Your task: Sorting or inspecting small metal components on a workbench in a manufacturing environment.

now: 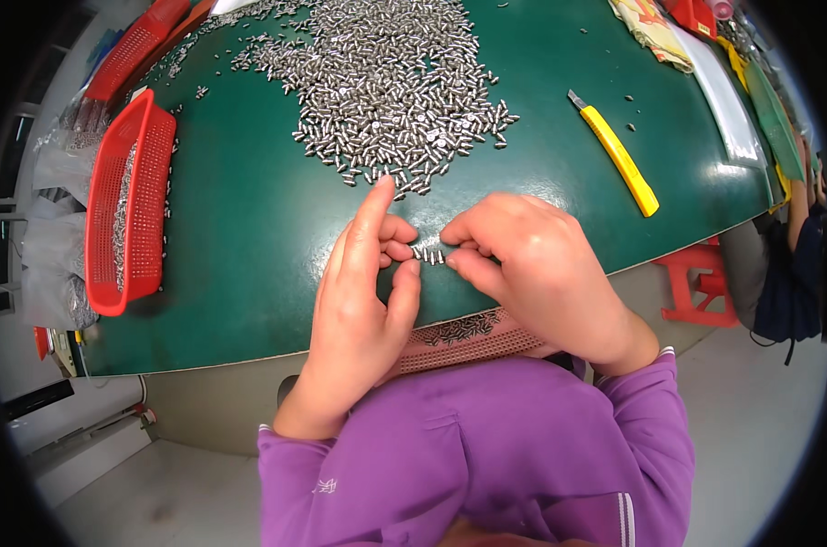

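A short row of small silvery metal pieces with tapered ends (430, 256) bridges the gap between my two hands, just above the table's near edge. My left hand (354, 283) has its index finger stretched toward the big heap, while its thumb and curled fingers close about the row's left end. With thumb and index finger, my right hand (527, 260) pinches at the row's right end. The fingertips partly hide the pieces. A large heap of the same metal pieces (386, 82) spreads on the green table (231, 273) beyond my hands.
A red mesh basket (144, 228) with metal pieces stands at the left. Below the table's near edge, a pink basket (473, 349) holds more pieces. A yellow utility knife (619, 159) lies at the right, with clear plastic bags (719, 100) beyond. A red stool (696, 283) stands at the right.
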`<action>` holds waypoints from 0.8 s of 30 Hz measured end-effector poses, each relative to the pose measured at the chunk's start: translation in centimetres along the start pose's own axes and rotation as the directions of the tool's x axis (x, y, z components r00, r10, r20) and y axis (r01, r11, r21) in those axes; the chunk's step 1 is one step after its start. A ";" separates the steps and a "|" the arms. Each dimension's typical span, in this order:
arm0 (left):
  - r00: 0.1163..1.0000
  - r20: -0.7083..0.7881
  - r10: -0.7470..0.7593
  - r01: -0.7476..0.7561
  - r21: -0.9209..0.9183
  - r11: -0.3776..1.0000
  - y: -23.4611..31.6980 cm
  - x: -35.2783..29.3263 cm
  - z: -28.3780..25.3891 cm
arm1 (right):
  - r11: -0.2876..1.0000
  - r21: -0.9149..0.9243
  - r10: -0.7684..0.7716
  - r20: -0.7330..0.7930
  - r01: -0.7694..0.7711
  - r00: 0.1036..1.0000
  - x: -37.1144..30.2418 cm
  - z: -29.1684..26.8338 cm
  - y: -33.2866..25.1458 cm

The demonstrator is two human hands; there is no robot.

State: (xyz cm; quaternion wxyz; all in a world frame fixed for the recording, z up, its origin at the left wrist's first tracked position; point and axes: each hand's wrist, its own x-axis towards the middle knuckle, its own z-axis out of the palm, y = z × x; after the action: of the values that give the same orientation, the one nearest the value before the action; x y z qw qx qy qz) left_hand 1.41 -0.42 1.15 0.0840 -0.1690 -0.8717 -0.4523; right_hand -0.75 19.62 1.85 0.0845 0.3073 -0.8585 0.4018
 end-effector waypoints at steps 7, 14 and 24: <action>0.998 0.050 0.045 -0.047 0.036 0.998 -0.1 0.1 0.1 | 1.000 -0.007 0.016 0.016 -0.016 1.000 0.1 0.5 -0.2; 0.999 0.031 0.025 -0.026 0.012 1.000 0.3 0.2 -0.1 | 1.000 -0.014 0.019 0.002 -0.019 1.000 0.1 0.6 -0.1; 1.000 0.011 0.003 -0.003 0.005 1.000 -0.2 0.2 -0.1 | 0.994 0.082 0.066 0.008 -0.067 0.998 0.5 0.7 0.1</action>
State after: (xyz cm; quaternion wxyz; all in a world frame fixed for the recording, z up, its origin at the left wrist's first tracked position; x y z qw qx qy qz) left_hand 1.15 -0.52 1.12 0.0802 -0.1726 -0.8730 -0.4491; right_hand -1.17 18.91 1.49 0.0562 0.2828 -0.8512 0.4385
